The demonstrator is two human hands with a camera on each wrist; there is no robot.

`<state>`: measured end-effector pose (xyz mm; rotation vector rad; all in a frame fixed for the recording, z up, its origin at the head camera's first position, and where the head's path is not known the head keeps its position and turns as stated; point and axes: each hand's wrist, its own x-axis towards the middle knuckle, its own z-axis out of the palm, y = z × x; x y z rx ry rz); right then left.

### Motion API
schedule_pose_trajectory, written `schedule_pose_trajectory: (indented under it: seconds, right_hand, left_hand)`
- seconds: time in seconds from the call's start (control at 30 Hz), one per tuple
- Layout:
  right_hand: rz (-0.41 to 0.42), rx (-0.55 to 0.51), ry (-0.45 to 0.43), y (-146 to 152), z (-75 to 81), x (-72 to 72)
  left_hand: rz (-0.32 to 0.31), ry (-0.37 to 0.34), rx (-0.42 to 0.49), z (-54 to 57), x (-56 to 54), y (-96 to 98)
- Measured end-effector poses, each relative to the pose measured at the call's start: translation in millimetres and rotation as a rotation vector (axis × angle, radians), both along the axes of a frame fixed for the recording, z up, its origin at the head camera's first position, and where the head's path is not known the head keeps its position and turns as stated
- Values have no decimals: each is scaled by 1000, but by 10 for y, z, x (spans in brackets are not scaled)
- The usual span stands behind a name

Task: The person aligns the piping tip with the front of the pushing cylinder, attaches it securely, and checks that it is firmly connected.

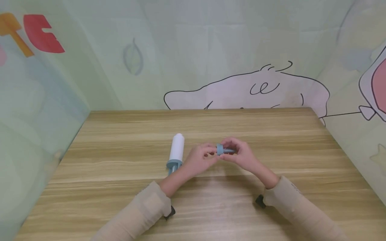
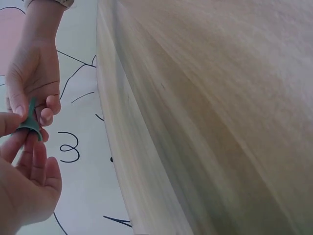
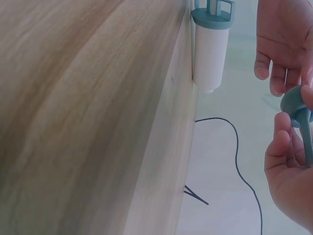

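Note:
Between my two hands is a small teal nozzle [image 1: 220, 149], a round cap with a thin tapering spout pointing right. My left hand [image 1: 201, 159] has its thumb and fingers at the wide, hollow end of the cap, seen in the left wrist view. My right hand [image 1: 243, 156] pinches the nozzle from the spout side. The right wrist view shows the curved spout [image 3: 305, 134] close to the right palm. Left of the left hand lies a white tube [image 1: 177, 147] with a teal collar and plunger handle; the left forearm partly hides the handle.
The wood-grain table [image 1: 120, 187] runs back to a pale printed cloth [image 1: 193, 50] with cartoon outlines, hung behind it and at the sides. Dark straps or clips [image 1: 260, 201] show under the sleeve cuffs.

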<state>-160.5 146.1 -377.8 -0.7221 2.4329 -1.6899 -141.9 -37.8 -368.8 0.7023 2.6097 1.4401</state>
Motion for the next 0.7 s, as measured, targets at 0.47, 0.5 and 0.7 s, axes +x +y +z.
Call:
schedule_pose_trajectory:
  seconds: [0.47,0.5,0.7]
  right_hand:
    - [53,-9,-34,-5,-13,23]
    - [49,-4,-34,-6,-8,24]
    - [33,24,-24,-5,-4,18]
  left_hand:
    - [-26,162,-155,-9,1,-2]
    - [-24,170,-160,-13,0,-3]
    - [-12,209,-173,-35,2,-6]
